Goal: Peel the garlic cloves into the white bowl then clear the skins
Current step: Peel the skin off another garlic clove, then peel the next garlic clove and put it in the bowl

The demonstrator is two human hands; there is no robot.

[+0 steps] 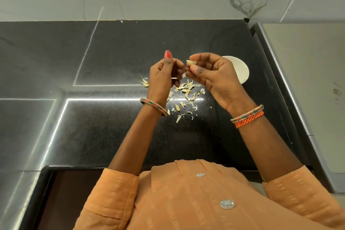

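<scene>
Glossy black speckled stone counter — papery dry skins, smooth white bowl.

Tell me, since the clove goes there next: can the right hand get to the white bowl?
Probably yes: the right hand, pinching the garlic clove, hovers beside the white bowl, with nothing visible between them.

Skins litter counter under hands; white bowl right; left counter open.

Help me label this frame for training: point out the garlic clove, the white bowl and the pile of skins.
garlic clove (191, 62), head view, its bare pale side.
white bowl (240, 70), head view, visible inner wall.
pile of skins (185, 87), head view, thickest cluster on the counter.
</scene>
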